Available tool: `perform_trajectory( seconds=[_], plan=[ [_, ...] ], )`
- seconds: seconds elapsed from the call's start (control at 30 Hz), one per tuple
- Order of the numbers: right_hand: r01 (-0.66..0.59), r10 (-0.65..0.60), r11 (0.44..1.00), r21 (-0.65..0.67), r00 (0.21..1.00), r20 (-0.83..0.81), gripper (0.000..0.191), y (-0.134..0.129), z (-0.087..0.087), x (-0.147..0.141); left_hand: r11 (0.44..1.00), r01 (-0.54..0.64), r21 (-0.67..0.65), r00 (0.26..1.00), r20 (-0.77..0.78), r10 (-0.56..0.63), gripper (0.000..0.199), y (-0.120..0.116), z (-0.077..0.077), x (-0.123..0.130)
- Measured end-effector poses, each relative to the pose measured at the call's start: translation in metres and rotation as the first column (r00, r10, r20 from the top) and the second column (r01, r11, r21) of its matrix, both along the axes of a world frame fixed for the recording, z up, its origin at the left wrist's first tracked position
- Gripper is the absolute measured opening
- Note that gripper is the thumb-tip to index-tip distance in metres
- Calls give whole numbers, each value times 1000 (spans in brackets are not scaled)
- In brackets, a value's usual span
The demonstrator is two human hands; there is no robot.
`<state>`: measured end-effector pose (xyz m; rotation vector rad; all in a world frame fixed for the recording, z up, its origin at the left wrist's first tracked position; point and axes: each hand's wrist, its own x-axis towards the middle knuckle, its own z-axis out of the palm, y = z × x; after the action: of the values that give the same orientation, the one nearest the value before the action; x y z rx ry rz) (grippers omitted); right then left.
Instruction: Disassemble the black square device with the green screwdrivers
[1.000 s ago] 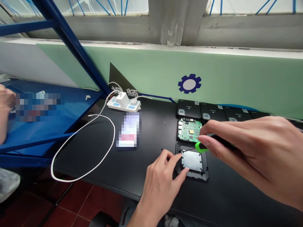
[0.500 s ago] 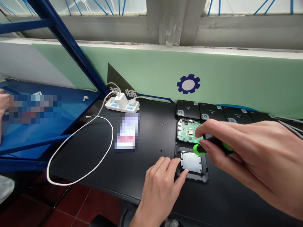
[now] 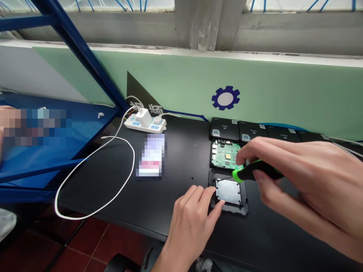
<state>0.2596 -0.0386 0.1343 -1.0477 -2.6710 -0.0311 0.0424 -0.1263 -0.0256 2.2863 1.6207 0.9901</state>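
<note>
A black cover (image 3: 244, 207) with a silver metal plate (image 3: 227, 191) on it lies on the black table. My left hand (image 3: 195, 215) grips the cover's left side, thumb and fingers at the plate's lower left edge. In my right hand (image 3: 295, 177) is a black and green screwdriver (image 3: 255, 170), its thin shaft pointing left to the plate's upper left corner. Exactly where the tip touches is too small to tell. Just behind the cover sits an open case with a green circuit board (image 3: 225, 155), partly hidden by my right fingers.
Black boxes (image 3: 225, 129) stand in a row along the wall. Small screws (image 3: 194, 146) lie left of the board. A power strip (image 3: 146, 122), a white cable (image 3: 133, 158) and a blurred-out phone-like object (image 3: 151, 155) are further left. Another person's hand (image 3: 8, 119) is at the blue table (image 3: 70, 147).
The screwdriver has tilted slightly, and my right fingers have shifted on its handle, with the thumb farther right. My left hand stays at the cover. The whole view has moved a little.
</note>
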Motion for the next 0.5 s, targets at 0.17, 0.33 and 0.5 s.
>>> perform_trajectory(
  seconds=[0.17,0.33,0.5],
  plan=[
    [-15,15,1000,19,1000,-10,23,0,3,-1,1000,4,-10,1000,-1,-4,16,1,0,0],
    [-22,22,1000,-10,1000,9,21,-3,4,-1,1000,3,-9,1000,-4,-3,16,1,0,0],
    [7,-7,1000,22,1000,-27,30,-3,0,-1,1000,2,-18,1000,-2,-2,17,0,0,0]
  ],
)
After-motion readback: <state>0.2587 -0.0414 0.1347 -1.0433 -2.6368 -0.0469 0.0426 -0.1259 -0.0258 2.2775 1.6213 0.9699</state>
